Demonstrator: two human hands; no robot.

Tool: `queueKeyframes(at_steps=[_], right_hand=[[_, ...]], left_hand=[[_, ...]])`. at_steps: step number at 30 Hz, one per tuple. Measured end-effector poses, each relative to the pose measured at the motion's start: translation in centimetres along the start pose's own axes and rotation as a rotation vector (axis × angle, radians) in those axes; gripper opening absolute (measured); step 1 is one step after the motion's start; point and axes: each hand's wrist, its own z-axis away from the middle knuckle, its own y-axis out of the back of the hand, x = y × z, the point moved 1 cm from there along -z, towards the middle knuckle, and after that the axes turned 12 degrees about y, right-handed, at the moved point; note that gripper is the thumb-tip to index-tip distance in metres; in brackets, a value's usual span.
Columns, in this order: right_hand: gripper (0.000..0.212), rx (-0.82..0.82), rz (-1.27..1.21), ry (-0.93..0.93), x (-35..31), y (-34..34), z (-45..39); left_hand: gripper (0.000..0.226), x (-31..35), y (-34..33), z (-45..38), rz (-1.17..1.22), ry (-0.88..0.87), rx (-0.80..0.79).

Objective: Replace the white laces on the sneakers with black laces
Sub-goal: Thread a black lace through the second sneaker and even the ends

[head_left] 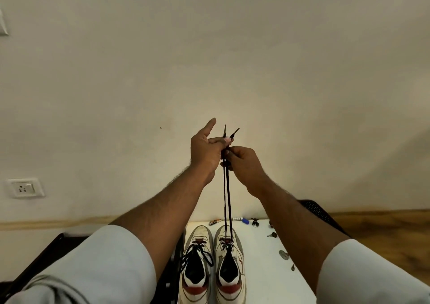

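Black lace (226, 201), both strands taut, rises from the right sneaker (230, 266) on the white table (267, 268). Your left hand (206, 150) pinches the strands just below their tips; your right hand (244, 164) grips them slightly lower. The left sneaker (196, 266) stands just beside, already black-laced.

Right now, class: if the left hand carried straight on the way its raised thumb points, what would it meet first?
The left hand has its thumb pointing up and away. Nothing lies in that line until the bare wall behind, though depth is hard to judge. The black lace tips sit just beside it.
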Motion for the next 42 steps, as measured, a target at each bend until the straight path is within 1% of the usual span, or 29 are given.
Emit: queueKeyframes(at_steps=[4, 7, 11, 13, 15, 16, 17, 18, 19, 20, 21, 23, 24, 25, 26, 27, 28, 29, 30, 31, 32, 33, 34, 35, 36, 37, 38, 40, 42], right_hand=[[0.022, -0.003, 0.01, -0.012, -0.1, 0.1, 0.1], [0.023, -0.033, 0.051, -0.06, 1.2, 0.1, 0.9], [0.025, -0.18, 0.159, -0.163, 6.9, -0.4, 4.2], [0.022, -0.239, 0.166, -0.239, 10.3, -0.6, 6.1], [0.019, -0.241, 0.123, -0.323, 13.1, -0.9, 7.5], [0.019, -0.223, 0.076, -0.358, 13.8, -1.0, 7.8], [0.02, -0.2, 0.02, -0.398, 14.6, -1.1, 8.0], [0.021, -0.175, -0.023, -0.426, 15.0, -1.2, 7.8], [0.021, -0.149, -0.065, -0.452, 15.5, -1.2, 7.7], [0.021, -0.115, -0.1, -0.462, 15.9, -1.2, 7.4], [0.021, -0.081, -0.128, -0.462, 16.1, -1.1, 7.2], [0.022, -0.026, -0.18, -0.477, 17.1, -1.3, 6.6], [0.022, -0.006, -0.192, -0.496, 17.9, -1.5, 6.4], [0.025, 0.008, -0.178, -0.522, 18.6, -1.7, 6.3], [0.034, 0.009, -0.107, -0.545, 19.5, -1.7, 6.3], [0.045, -0.01, 0.022, -0.571, 20.8, -1.6, 6.5], [0.054, -0.03, 0.175, -0.594, 21.9, -1.0, 6.9], [0.057, -0.041, 0.304, -0.623, 23.3, -0.2, 7.8], [0.051, -0.035, 0.366, -0.656, 24.4, 0.5, 8.8], [0.038, -0.033, 0.387, -0.649, 25.3, 1.2, 10.2], [0.021, -0.069, 0.415, -0.59, 26.1, 1.7, 11.4], [0.016, -0.159, 0.468, -0.482, 26.5, 2.0, 12.3], [0.032, -0.286, 0.505, -0.349, 26.9, 2.2, 13.2], [0.047, -0.415, 0.539, -0.223, 27.5, 2.2, 13.8], [0.055, -0.514, 0.584, -0.138, 27.7, 2.1, 14.1], [0.055, -0.57, 0.627, -0.084, 27.8, 2.0, 14.4], [0.049, -0.582, 0.672, -0.036, 27.7, 1.9, 14.3], [0.028, -0.608, 0.771, 0.023, 27.3, 1.8, 14.0], [0.02, -0.67, 0.828, 0.035, 27.0, 1.7, 13.4]], left_hand=[[0.076, 0.0, -0.3, -0.1, 0.03, -0.001, 0.007], [0.077, -0.4, -0.4, -0.5, 0.044, 0.006, 0.03], [0.071, -1.3, -0.6, -1.7, 0.139, 0.02, 0.056], [0.066, -1.9, -0.3, -2.8, 0.157, 0.032, 0.094], [0.069, -3.9, 0.6, -4.7, 0.061, 0.087, 0.142], [0.075, -5.1, 1.5, -5.3, -0.08, 0.127, 0.163], [0.079, -7.0, 2.6, -5.7, -0.28, 0.162, 0.19], [0.079, -8.7, 3.8, -5.6, -0.497, 0.159, 0.207], [0.072, -11.2, 4.9, -5.2, -0.657, 0.125, 0.178], [0.06, -13.4, 6.0, -4.2, -0.752, 0.085, 0.105], [0.05, -15.3, 6.8, -2.8, -0.799, 0.101, 0.01], [0.041, -19.1, 7.4, 0.0, -0.801, 0.339, -0.169], [0.039, -20.9, 7.4, 0.9, -0.797, 0.457, -0.241], [0.04, -22.2, 7.3, 1.6, -0.79, 0.514, -0.29], [0.045, -23.5, 7.2, 1.7, -0.789, 0.536, -0.295], [0.053, -24.7, 7.3, 1.5, -0.794, 0.534, -0.263], [0.065, -25.4, 7.5, 1.1, -0.855, 0.482, -0.195], [0.075, -26.1, 7.9, 0.6, -0.955, 0.412, -0.126], [0.075, -26.4, 8.3, 0.3, -1.07, 0.306, -0.084], [0.071, -26.5, 8.6, 0.1, -1.158, 0.171, -0.101], [0.07, -26.8, 8.9, -0.2, -1.244, 0.043, -0.186], [0.071, -26.6, 8.8, -0.3, -1.35, -0.059, -0.296], [0.072, -26.9, 8.8, -0.3, -1.466, -0.132, -0.402], [0.069, -27.1, 8.8, -0.6, -1.573, -0.171, -0.47], [0.064, -27.2, 8.8, -0.8, -1.636, -0.173, -0.506], [0.055, -27.2, 8.6, -0.9, -1.661, -0.177, -0.525], [0.046, -27.2, 8.4, -1.2, -1.658, -0.191, -0.536], [0.028, -26.9, 8.3, -1.5, -1.633, -0.223, -0.561], [0.024, -26.6, 8.8, -1.8, -1.638, -0.218, -0.594]])
